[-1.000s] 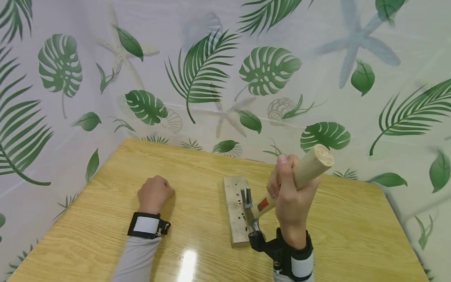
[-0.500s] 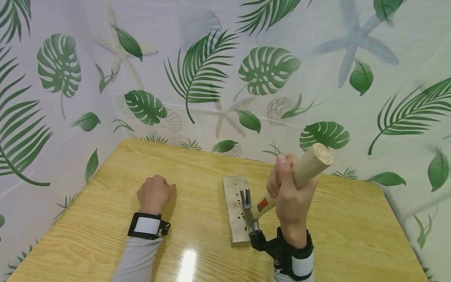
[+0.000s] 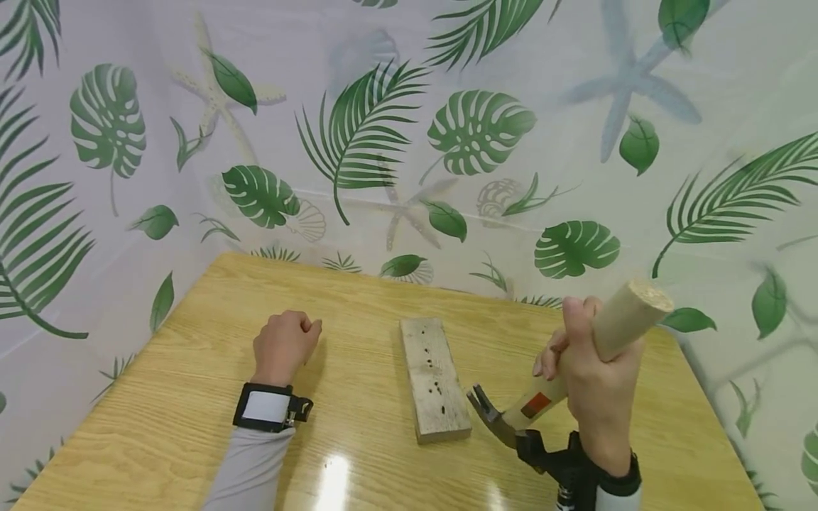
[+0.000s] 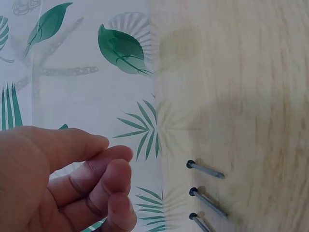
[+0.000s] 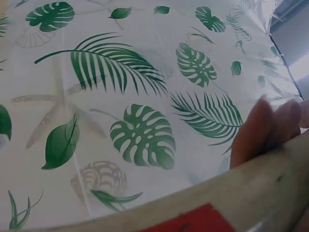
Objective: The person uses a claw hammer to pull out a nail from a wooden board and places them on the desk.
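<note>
My right hand (image 3: 597, 387) grips the wooden handle of a claw hammer (image 3: 549, 394), its butt end pointing up and its metal head low, to the right of a wooden block (image 3: 434, 380). A red label (image 5: 198, 220) marks the handle in the right wrist view. Dark holes or spots dot the block's top face. My left hand (image 3: 284, 348) rests at the left of the block, its fingers loosely curled and holding nothing. Near its fingers in the left wrist view lie three nails (image 4: 207, 169); the lowest is cut off by the frame. The head view does not show them.
The wooden table (image 3: 358, 341) spreads under both hands. Behind it hangs a pale curtain (image 3: 268, 106) printed with green leaves, shells and starfish, meeting the table's back edge.
The right hand has carried the hammer rightward, away from over the block, whose whole top now shows. The left hand has stayed almost still. The head view has shifted slightly.
</note>
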Motion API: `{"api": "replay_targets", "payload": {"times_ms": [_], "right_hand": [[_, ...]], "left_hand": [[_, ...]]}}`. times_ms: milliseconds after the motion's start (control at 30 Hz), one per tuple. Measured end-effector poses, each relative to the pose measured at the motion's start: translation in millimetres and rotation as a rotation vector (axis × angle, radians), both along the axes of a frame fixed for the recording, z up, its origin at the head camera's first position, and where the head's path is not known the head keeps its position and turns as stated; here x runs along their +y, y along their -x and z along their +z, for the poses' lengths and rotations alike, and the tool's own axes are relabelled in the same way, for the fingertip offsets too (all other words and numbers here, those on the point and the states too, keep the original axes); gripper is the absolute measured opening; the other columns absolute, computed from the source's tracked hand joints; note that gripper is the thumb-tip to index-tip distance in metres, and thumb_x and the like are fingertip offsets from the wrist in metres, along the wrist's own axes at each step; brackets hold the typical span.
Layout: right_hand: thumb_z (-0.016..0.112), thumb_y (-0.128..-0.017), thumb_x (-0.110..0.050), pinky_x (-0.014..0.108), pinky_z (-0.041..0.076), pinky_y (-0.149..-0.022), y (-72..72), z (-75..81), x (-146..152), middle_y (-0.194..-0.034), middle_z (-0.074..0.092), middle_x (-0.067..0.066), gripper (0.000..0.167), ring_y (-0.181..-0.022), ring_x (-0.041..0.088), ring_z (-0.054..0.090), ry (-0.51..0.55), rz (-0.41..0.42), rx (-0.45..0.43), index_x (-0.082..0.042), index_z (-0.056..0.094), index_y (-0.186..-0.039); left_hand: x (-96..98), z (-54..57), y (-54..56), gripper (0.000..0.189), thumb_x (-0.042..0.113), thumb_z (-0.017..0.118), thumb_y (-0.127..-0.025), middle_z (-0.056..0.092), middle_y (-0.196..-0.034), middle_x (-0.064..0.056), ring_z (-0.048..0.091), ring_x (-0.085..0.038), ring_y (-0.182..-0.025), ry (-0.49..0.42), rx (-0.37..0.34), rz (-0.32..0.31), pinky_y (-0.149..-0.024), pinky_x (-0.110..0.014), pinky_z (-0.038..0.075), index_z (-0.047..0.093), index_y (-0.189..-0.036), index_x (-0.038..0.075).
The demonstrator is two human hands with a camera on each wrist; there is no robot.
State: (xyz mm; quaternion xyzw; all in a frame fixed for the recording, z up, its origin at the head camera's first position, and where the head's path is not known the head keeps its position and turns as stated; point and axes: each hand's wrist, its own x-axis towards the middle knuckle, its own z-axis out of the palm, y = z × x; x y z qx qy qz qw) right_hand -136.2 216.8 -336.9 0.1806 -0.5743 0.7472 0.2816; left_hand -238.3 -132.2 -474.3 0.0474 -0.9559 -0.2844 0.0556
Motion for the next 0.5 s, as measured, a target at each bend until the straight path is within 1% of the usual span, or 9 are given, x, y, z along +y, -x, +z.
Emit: {"api": "replay_targets", "payload": {"times_ms": [67, 133, 233, 333, 500], "right_hand": [[0.057, -0.098, 0.002, 0.027, 0.045, -0.037, -0.9, -3.8, 9.0, -0.047, 0.051, 0.009, 0.031, -0.031, 0.017, 0.047, -0.049, -0.06, -0.043, 0.007, 0.048, -0.069], [0.059, -0.098, 0.0, 0.027, 0.046, -0.037, -0.3, -7.0, 17.0, -0.046, 0.051, 0.008, 0.032, -0.031, 0.017, 0.047, -0.1, -0.11, -0.093, 0.007, 0.049, -0.068], [0.061, -0.099, -0.006, 0.028, 0.046, -0.037, 1.6, -9.9, 26.8, -0.045, 0.05, 0.008, 0.034, -0.031, 0.018, 0.046, -0.165, -0.147, -0.187, 0.006, 0.05, -0.069], [0.062, -0.1, -0.013, 0.031, 0.048, -0.038, 7.2, -13.7, 32.1, -0.046, 0.05, 0.008, 0.037, -0.032, 0.019, 0.046, -0.216, -0.138, -0.277, 0.003, 0.05, -0.069], [0.061, -0.102, -0.018, 0.034, 0.05, -0.038, 24.1, -24.7, 34.9, -0.047, 0.049, 0.006, 0.043, -0.032, 0.019, 0.046, -0.249, -0.084, -0.36, 0.0, 0.048, -0.066]], "left_hand": [[-0.5, -0.1, 1.4, 0.042, 0.029, 0.063, -0.099, 0.048, -0.052, 0.002, 0.046, -0.017, -0.047, 0.0, 0.016, -0.002, -0.044, -0.028, 0.03, 0.057, -0.06, 0.014], [-1.7, -0.7, 3.0, 0.043, 0.028, 0.064, -0.099, 0.046, -0.052, 0.002, 0.044, -0.017, -0.047, -0.002, 0.027, -0.002, -0.044, -0.028, 0.029, 0.056, -0.059, 0.014], [-3.9, -2.1, 4.6, 0.043, 0.029, 0.063, -0.099, 0.044, -0.053, 0.003, 0.043, -0.016, -0.048, -0.002, 0.023, -0.007, -0.044, -0.028, 0.028, 0.056, -0.06, 0.014], [-6.3, -3.4, 4.8, 0.042, 0.029, 0.062, -0.1, 0.045, -0.053, 0.003, 0.044, -0.017, -0.048, -0.001, 0.005, -0.011, -0.044, -0.028, 0.029, 0.057, -0.061, 0.014], [-9.3, -4.9, 3.2, 0.04, 0.03, 0.062, -0.1, 0.049, -0.051, 0.001, 0.046, -0.017, -0.047, -0.013, -0.018, -0.01, -0.043, -0.027, 0.03, 0.06, -0.063, 0.013]]}}
